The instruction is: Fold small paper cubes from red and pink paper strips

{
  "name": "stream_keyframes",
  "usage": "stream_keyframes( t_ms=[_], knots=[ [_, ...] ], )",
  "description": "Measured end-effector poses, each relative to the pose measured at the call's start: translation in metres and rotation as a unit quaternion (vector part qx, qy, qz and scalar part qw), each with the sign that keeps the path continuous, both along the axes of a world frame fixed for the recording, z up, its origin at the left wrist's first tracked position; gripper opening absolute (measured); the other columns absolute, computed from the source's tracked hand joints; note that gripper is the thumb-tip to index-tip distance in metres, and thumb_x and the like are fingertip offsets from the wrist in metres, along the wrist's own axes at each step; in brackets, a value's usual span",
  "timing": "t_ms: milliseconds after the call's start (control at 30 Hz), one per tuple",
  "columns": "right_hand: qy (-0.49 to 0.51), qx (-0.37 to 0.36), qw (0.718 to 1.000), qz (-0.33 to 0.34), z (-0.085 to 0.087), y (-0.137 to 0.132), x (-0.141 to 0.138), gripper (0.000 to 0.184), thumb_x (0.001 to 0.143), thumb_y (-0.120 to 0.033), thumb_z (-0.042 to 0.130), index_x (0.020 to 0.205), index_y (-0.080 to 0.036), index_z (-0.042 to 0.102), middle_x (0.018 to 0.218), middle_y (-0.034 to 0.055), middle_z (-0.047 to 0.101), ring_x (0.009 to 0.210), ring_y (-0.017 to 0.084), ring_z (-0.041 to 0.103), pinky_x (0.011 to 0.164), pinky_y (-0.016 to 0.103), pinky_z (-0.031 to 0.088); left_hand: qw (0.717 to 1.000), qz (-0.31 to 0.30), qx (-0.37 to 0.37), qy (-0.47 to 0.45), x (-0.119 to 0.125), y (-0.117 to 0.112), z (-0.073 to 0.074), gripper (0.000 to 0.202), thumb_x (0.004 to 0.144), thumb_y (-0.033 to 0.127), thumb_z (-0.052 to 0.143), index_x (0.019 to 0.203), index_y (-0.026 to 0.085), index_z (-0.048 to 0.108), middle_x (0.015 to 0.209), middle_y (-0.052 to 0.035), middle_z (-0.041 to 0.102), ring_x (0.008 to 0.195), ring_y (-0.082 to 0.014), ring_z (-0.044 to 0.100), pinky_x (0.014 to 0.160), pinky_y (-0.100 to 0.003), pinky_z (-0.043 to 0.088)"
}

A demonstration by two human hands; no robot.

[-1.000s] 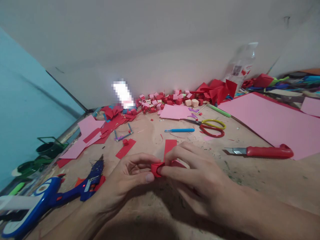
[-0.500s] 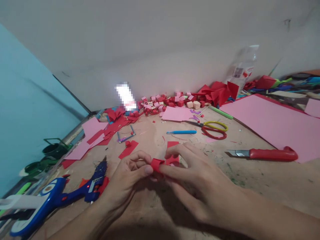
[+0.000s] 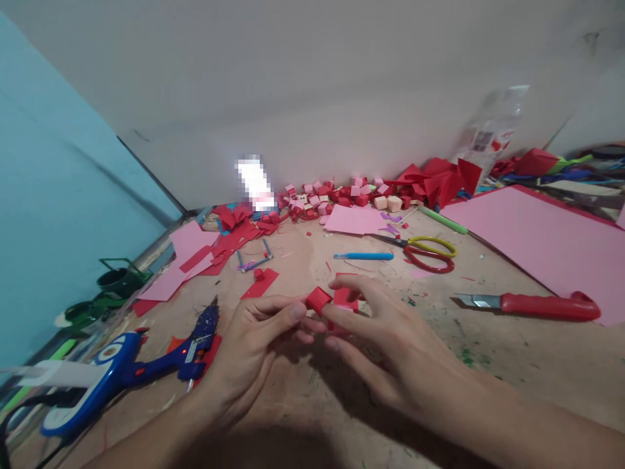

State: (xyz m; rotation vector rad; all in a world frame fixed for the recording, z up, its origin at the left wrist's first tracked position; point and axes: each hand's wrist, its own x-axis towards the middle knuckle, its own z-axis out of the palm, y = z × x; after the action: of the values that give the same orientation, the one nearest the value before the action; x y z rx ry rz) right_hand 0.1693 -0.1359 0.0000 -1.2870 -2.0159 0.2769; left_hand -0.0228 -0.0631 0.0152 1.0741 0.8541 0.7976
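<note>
A small folded red paper piece (image 3: 318, 300) is between the fingertips of my two hands. My left hand (image 3: 261, 332) is closed, its thumb and forefinger at the piece's left edge. My right hand (image 3: 390, 332) has its fingers apart; one fingertip touches the piece's lower right side, and whether it goes inside the fold I cannot tell. Behind the right fingers lies a flat red paper rectangle (image 3: 346, 293), partly hidden. Left of it, a small red paper cube (image 3: 259, 275) rests on a red strip (image 3: 263, 284).
A blue glue gun (image 3: 198, 342) with a red light lies at left. Scissors (image 3: 430, 254), a blue pen-like tool (image 3: 364, 256) and a red-handled cutter (image 3: 547, 306) lie beyond and right. Several paper cubes (image 3: 361, 195) line the wall, near a bright phone-like screen (image 3: 254, 182) and a bottle (image 3: 493, 133).
The red paper piece has moved slightly up and turned between my fingertips. My right thumb has come away from it. The whole view has shifted a little.
</note>
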Motion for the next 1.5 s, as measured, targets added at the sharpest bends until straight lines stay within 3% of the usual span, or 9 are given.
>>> stream_keyframes(
  t_ms=[433, 633, 767, 867, 1000, 1200, 1300, 1400, 1500],
  knots=[
    [0.034, -0.030, 0.999, 0.003, 0.008, -0.001, -0.004, 0.021, 0.100, -0.022, 0.057, 0.114, -0.022, 0.074, 0.127, 0.0142, 0.055, 0.105, 0.026, 0.062, 0.089, 0.047, 0.056, 0.998, -0.028, -0.017, -0.052, -0.002, -0.003, -0.003, 0.020, 0.079, 0.032, 0.088, 0.074, 0.014, 0.081, 0.074, -0.0067, 0.079, 0.068, -0.0133, 0.070, 0.068, -0.019, 0.057],
    [0.037, -0.043, 0.998, -0.002, 0.003, 0.003, -0.004, 0.018, 0.097, -0.020, 0.061, 0.110, -0.022, 0.074, 0.125, 0.0134, 0.053, 0.105, 0.026, 0.061, 0.091, 0.050, 0.057, 1.000, 0.009, -0.003, -0.012, 0.001, 0.002, -0.003, 0.023, 0.074, 0.031, 0.091, 0.072, 0.012, 0.078, 0.069, -0.0061, 0.076, 0.065, -0.0134, 0.069, 0.067, -0.021, 0.056],
    [0.100, -0.032, 0.994, 0.022, -0.006, 0.006, -0.001, 0.026, 0.095, -0.013, 0.060, 0.116, -0.023, 0.070, 0.130, 0.0127, 0.054, 0.117, 0.027, 0.060, 0.098, 0.050, 0.056, 0.999, 0.044, 0.003, -0.012, 0.003, 0.004, -0.004, 0.023, 0.071, 0.027, 0.092, 0.083, 0.014, 0.078, 0.075, -0.0041, 0.077, 0.065, -0.0133, 0.069, 0.066, -0.021, 0.056],
    [0.184, -0.018, 0.983, 0.012, -0.013, 0.005, -0.001, 0.035, 0.093, -0.014, 0.064, 0.125, -0.028, 0.063, 0.136, 0.0109, 0.055, 0.123, 0.027, 0.060, 0.099, 0.049, 0.057, 0.999, 0.035, 0.002, -0.035, 0.002, 0.003, -0.004, 0.021, 0.073, 0.026, 0.090, 0.086, 0.015, 0.077, 0.080, -0.0045, 0.078, 0.070, -0.0151, 0.072, 0.070, -0.024, 0.059],
    [0.316, -0.153, 0.936, -0.005, -0.019, 0.005, -0.006, 0.053, 0.086, -0.024, 0.077, 0.129, -0.028, 0.046, 0.128, 0.0107, 0.061, 0.099, 0.023, 0.071, 0.083, 0.042, 0.064, 0.999, 0.008, 0.004, -0.050, 0.001, 0.002, -0.002, 0.021, 0.075, 0.026, 0.089, 0.085, 0.014, 0.076, 0.081, -0.0045, 0.078, 0.071, -0.0152, 0.072, 0.071, -0.024, 0.059],
    [0.471, -0.281, 0.836, -0.003, -0.023, 0.008, -0.018, 0.035, 0.089, -0.033, 0.075, 0.117, -0.024, 0.056, 0.108, 0.0098, 0.073, 0.072, 0.018, 0.071, 0.057, 0.030, 0.058, 0.997, -0.005, 0.075, -0.002, -0.002, 0.002, 0.001, 0.014, 0.078, 0.024, 0.085, 0.088, 0.016, 0.078, 0.082, -0.0042, 0.078, 0.071, -0.0137, 0.069, 0.065, -0.021, 0.053],
    [0.538, -0.312, 0.783, -0.006, -0.022, 0.009, -0.018, 0.036, 0.081, -0.033, 0.084, 0.110, -0.022, 0.065, 0.101, 0.0082, 0.075, 0.077, 0.020, 0.072, 0.067, 0.034, 0.060, 0.992, 0.010, 0.123, 0.011, -0.003, 0.001, 0.004, 0.012, 0.077, 0.020, 0.084, 0.087, 0.016, 0.079, 0.087, -0.0051, 0.078, 0.076, -0.0157, 0.070, 0.070, -0.023, 0.055],
    [0.576, -0.340, 0.742, 0.037, -0.020, 0.010, -0.014, 0.035, 0.079, -0.027, 0.087, 0.109, -0.022, 0.070, 0.103, 0.0069, 0.076, 0.086, 0.021, 0.074, 0.084, 0.040, 0.059, 0.987, 0.029, 0.155, 0.020, -0.003, 0.001, 0.005, 0.013, 0.075, 0.018, 0.085, 0.085, 0.016, 0.078, 0.087, -0.0043, 0.077, 0.080, -0.0173, 0.071, 0.076, -0.025, 0.057],
    [0.602, -0.376, 0.702, 0.062, -0.018, 0.009, -0.009, 0.038, 0.078, -0.020, 0.087, 0.111, -0.023, 0.069, 0.099, 0.0046, 0.078, 0.083, 0.020, 0.075, 0.086, 0.040, 0.059, 0.985, 0.035, 0.167, 0.022, -0.003, 0.001, 0.003, 0.015, 0.074, 0.018, 0.086, 0.087, 0.017, 0.078, 0.087, -0.0033, 0.077, 0.080, -0.0171, 0.071, 0.077, -0.025, 0.058]
  ],
)
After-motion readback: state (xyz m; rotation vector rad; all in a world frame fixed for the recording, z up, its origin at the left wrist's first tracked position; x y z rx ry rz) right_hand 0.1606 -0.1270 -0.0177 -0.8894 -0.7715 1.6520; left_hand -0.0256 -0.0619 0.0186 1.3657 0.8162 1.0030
